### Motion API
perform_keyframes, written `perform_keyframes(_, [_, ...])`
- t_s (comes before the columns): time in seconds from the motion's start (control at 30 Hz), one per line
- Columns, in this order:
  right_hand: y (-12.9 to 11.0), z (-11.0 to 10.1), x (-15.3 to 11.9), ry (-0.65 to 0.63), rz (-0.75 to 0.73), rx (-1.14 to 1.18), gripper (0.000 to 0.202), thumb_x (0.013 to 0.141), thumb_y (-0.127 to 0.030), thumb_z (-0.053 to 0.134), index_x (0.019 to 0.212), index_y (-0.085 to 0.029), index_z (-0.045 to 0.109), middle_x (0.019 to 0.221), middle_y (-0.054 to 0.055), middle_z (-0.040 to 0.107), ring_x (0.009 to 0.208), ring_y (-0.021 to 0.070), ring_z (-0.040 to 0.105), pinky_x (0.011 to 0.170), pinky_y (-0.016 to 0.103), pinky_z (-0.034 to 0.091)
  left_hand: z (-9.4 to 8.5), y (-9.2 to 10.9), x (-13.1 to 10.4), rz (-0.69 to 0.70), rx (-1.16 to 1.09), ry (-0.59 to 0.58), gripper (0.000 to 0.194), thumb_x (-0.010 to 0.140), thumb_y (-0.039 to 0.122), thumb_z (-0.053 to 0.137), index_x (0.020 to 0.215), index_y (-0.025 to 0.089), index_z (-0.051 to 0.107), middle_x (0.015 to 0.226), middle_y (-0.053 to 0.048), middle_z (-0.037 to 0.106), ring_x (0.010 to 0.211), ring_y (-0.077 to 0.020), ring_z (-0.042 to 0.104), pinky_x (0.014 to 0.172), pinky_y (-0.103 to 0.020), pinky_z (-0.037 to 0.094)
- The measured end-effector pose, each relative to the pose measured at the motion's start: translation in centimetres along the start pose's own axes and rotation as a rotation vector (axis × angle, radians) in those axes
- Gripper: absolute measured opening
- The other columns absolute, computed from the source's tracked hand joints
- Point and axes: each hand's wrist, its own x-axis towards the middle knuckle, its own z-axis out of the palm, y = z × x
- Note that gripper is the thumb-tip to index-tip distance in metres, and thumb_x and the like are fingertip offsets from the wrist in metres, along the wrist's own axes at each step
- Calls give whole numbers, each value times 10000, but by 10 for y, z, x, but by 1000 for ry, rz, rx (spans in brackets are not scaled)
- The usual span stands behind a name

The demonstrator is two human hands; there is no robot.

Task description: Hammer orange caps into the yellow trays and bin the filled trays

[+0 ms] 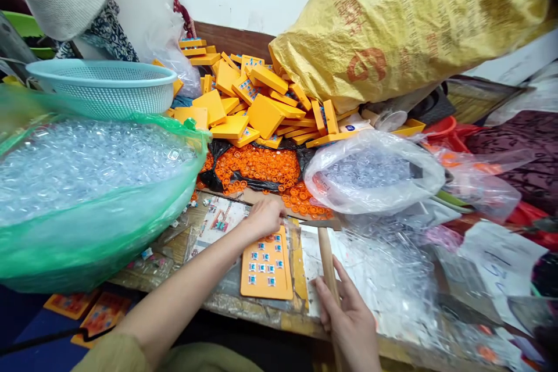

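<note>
My right hand (349, 319) is closed round the wooden handle of a hammer (326, 258), whose thin dark metal head lies at the far end, above the bench. My left hand (267, 216) reaches over the top edge of a flat orange-yellow panel (281, 282). Its fingers are curled together, and what they pinch, if anything, is hidden. The panel lies flat on the bench and carries several small blue-and-white square pieces (262, 268). Some orange shows at its top, just under my left hand. Small orange rings (305, 200) lie right behind that hand.
Yellow panels (265, 116) are heaped at the back. A green bag (143, 197) of clear plastic pieces stands left, below a blue basket (100, 67). A white bag (375, 203) of clear pieces sits right, beneath a large yellow sack (392, 29). Clear plastic (383, 267) covers the right bench.
</note>
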Motion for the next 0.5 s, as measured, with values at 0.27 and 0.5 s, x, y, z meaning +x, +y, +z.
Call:
perform_keyframes(0.27, [3, -1, 1, -45, 33, 166, 899, 645, -474, 771, 1418, -188, 411, 637, -21, 639, 386, 59, 372, 361, 189, 311, -7, -8, 7, 30, 183, 12, 266, 756, 11, 470, 802, 146, 695, 929, -117, 664, 926, -258, 626, 828, -358, 480])
perform_keyframes(0.5, [1, -1, 1, -50, 29, 112, 910, 642, -503, 761, 1422, -194, 408, 616, -36, 620, 376, 74, 392, 346, 202, 338, -6, -19, 6, 61, 100, 32, 200, 759, 48, 527, 708, 143, 695, 851, -84, 678, 875, -220, 630, 821, -316, 488])
